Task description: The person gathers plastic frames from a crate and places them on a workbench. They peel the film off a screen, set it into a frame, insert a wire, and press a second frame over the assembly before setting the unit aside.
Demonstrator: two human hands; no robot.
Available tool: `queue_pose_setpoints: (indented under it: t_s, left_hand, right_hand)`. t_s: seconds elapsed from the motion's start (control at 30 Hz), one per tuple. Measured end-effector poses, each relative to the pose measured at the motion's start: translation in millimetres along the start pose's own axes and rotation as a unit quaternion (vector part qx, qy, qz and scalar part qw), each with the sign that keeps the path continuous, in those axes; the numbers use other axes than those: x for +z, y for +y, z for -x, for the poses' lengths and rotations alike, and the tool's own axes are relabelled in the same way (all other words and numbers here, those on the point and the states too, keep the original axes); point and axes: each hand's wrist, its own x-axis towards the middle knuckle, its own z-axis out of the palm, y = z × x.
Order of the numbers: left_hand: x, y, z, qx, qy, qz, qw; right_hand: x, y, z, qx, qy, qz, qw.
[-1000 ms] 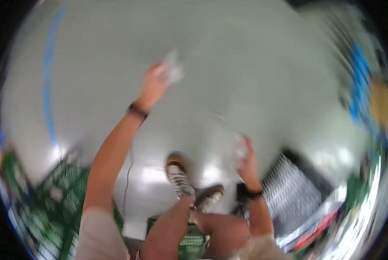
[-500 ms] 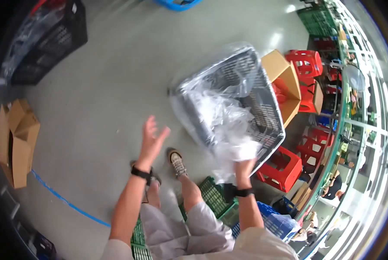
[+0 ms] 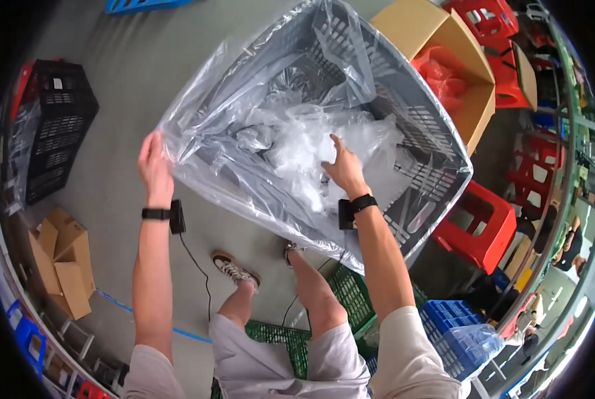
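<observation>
At the far left of the frame a black crate is standing on the grey floor, a small pale label on its upper wall. Below it, at lower left, brown cartons are lying open and flattened, with blue bins at the edge.

I am holding my left hand at centre left, fingers clenched on the edge of the clear bag that is lining the grey basket. The bag is filling the middle and upper centre of the frame, draped over the basket's rim. I judge it light, thin, limp and slippery, likely to tear if snagged on the basket's lattice; the doubled edge at the rim looks the best place to take hold, not the loose middle.

My right hand is reaching into the basket, fingers spread and released, resting on a heap of crumpled clear film. It is not gripping anything that I can see.

Green crates are showing under my legs at lower centre. At upper right an open brown box is holding something red in film. Red stools are standing at right, and a blue crate at lower right.
</observation>
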Motion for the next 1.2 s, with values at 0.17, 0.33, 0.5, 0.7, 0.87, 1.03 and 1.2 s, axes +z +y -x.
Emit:
queue_pose_setpoints:
  t_s: [0.17, 0.33, 0.5, 0.7, 0.87, 1.03, 1.2]
  left_hand:
    - [65.1, 92.0, 134.9, 0.191, -0.131, -0.102, 0.967]
    - [151.0, 83.9, 218.1, 0.348, -0.476, -0.248, 0.769]
    - [203.7, 8.2, 279.3, 0.323, -0.571, -0.367, 0.66]
    - [211.4, -31.4, 278.3, 0.38, -0.428, -0.407, 0.712]
    - [210.1, -47.5, 297.4, 0.153, -0.5, -0.209, 0.827]
    - [237.0, -35.1, 304.1, 0.274, -0.52, -0.275, 0.761]
    - [219.6, -29.2, 308.2, 0.258, -0.517, -0.274, 0.769]
  right_hand:
    - [-105.2, -37.5, -29.3, -0.007, -0.056, -0.246, 0.968]
    - [-225.5, -141.5, -92.5, -0.101, 0.158, -0.392, 0.901]
    - [-250.0, -153.0, -133.4, -0.127, 0.112, -0.14, 0.976]
    - [-244.4, -2.2, -119.2, -0.078, 0.218, -0.061, 0.971]
    - [-247.3, -24.8, -103.1, -0.216, 0.254, -0.073, 0.94]
    - [-250.4, -161.0, -123.3, -0.575, 0.298, 0.165, 0.744]
    - [-255.1, -133.9, -189.8, -0.508, 0.183, 0.375, 0.754]
